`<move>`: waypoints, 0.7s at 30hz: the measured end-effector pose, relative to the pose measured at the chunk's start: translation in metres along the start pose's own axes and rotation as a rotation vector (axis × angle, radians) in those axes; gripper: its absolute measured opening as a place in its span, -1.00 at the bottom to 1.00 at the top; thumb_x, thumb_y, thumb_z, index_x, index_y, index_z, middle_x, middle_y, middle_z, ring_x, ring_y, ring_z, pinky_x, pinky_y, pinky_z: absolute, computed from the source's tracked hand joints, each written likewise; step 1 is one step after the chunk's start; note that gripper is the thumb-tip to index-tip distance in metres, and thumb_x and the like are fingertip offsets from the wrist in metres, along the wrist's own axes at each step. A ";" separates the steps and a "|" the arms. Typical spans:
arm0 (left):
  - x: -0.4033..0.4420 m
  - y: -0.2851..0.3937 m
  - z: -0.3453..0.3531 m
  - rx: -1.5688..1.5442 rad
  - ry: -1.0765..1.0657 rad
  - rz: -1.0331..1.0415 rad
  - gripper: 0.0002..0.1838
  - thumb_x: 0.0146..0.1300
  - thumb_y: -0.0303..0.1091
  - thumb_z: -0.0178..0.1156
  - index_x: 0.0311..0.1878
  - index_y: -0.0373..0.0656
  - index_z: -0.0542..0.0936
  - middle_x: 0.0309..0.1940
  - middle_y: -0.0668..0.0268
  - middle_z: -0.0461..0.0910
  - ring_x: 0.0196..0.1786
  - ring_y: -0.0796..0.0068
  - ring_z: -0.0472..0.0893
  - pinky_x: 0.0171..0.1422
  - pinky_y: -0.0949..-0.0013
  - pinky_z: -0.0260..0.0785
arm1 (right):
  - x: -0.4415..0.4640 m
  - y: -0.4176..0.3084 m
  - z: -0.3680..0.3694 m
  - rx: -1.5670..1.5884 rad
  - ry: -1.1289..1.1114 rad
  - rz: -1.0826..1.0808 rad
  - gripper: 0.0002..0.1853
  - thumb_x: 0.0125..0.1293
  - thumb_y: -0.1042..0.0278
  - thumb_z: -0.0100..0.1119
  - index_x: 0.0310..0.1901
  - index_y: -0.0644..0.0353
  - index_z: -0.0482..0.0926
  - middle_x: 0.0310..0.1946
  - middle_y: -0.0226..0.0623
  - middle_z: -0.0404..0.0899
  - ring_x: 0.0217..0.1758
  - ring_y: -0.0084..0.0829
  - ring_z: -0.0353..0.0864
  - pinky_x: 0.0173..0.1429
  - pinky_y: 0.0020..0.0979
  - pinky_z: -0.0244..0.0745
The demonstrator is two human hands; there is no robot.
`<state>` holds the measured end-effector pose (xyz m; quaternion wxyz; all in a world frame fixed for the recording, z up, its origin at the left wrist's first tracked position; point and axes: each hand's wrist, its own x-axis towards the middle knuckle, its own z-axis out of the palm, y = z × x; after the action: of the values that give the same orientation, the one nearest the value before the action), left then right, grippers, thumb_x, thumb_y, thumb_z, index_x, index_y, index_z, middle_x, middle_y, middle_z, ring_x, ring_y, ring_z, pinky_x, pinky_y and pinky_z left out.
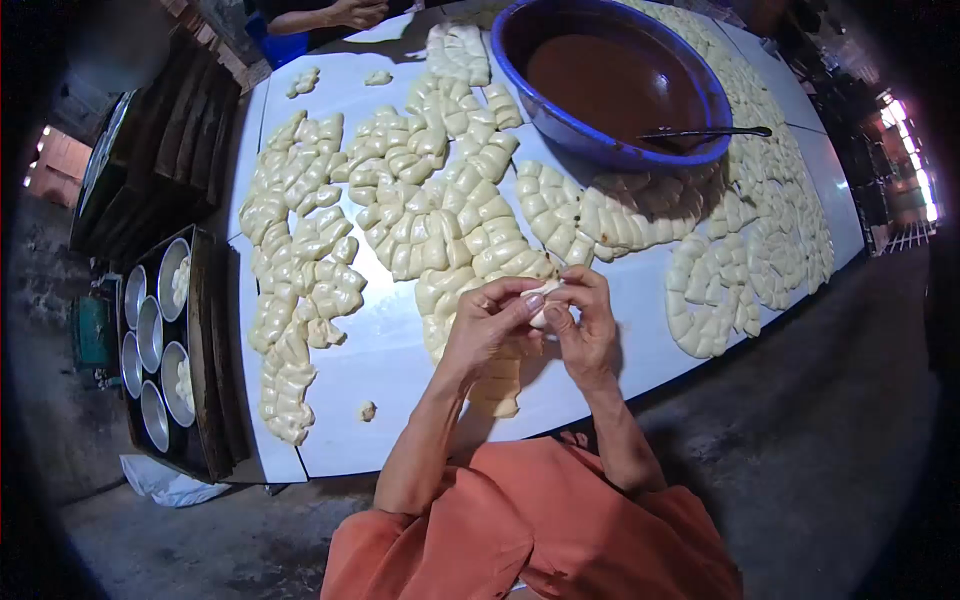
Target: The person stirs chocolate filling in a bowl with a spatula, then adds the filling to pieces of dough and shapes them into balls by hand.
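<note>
Both my left hand [495,318] and my right hand [583,325] pinch one small piece of pale dough [540,300] between their fingertips. It is held just above the near part of the table, and the fingers hide much of it. Beneath and beyond my hands, rows of cut dough pieces [430,225] lie packed against each other on the white table. A blue basin [605,150] of brown filling [620,85] stands past my right hand, with a dark-handled spoon [715,131] resting over its rim.
More dough pieces [300,280] spread along the left side, and others [750,260] along the right. A small dough scrap [367,411] sits near the front edge. At left, a dark tray [200,400] holds several round metal tins [150,335]. Across the table shows another person's hand [358,13].
</note>
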<state>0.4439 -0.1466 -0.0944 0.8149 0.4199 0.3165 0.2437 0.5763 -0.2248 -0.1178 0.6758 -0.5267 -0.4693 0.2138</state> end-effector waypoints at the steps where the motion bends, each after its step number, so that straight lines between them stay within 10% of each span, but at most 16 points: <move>1: -0.001 -0.002 -0.004 -0.011 0.004 -0.001 -0.70 0.40 -0.35 0.24 0.13 -0.23 0.60 -0.15 0.31 0.66 -0.15 0.55 0.67 -0.07 0.44 0.64 | -0.002 0.000 0.008 0.115 0.072 0.043 -0.74 0.33 0.43 0.32 0.01 0.24 0.55 -0.05 -0.26 0.54 0.01 -0.41 0.52 0.01 -0.41 0.50; 9: -0.049 0.003 -0.026 0.258 0.242 0.173 -0.69 0.34 -0.39 0.31 0.08 -0.32 0.63 -0.23 0.30 0.69 -0.20 0.60 0.65 -0.07 0.48 0.58 | 0.004 0.004 0.051 -0.259 -0.086 0.016 -0.77 0.29 0.31 0.39 -0.33 0.21 0.52 -0.37 -0.27 0.57 -0.38 -0.41 0.58 -0.28 -0.39 0.47; 16: -0.121 -0.011 -0.104 0.103 0.538 0.095 -0.64 0.46 -0.18 0.18 0.06 -0.31 0.65 -0.26 0.24 0.72 -0.23 0.55 0.67 -0.12 0.46 0.54 | -0.017 -0.039 0.123 -0.170 -0.638 -0.047 -0.69 0.32 0.34 0.28 0.04 0.26 0.58 -0.12 -0.09 0.62 -0.15 -0.13 0.66 -0.10 -0.24 0.56; 20: -0.175 0.011 -0.104 0.684 0.909 -0.072 -0.60 0.50 -0.15 0.06 0.21 -0.23 0.57 -0.24 -0.09 0.69 -0.21 -0.01 0.71 -0.08 0.13 0.51 | -0.039 -0.038 0.154 -0.278 -0.939 0.209 -0.78 0.34 0.35 0.25 -0.08 0.28 0.63 -0.22 -0.07 0.63 -0.25 -0.16 0.63 -0.12 -0.26 0.54; 21: -0.181 0.004 -0.108 0.859 1.005 0.154 -0.62 0.43 -0.15 0.14 0.16 -0.17 0.62 -0.07 -0.04 0.66 -0.11 0.04 0.69 -0.06 0.13 0.52 | -0.042 -0.035 0.157 -0.373 -1.032 0.155 -0.80 0.37 0.34 0.21 -0.13 0.31 0.64 -0.26 -0.03 0.64 -0.26 -0.10 0.65 -0.16 -0.23 0.54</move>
<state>0.2417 -0.2072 -0.0828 0.3086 0.5642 0.6960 0.3195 0.4148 -0.1894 -0.1025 0.2356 -0.4973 -0.7293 0.4066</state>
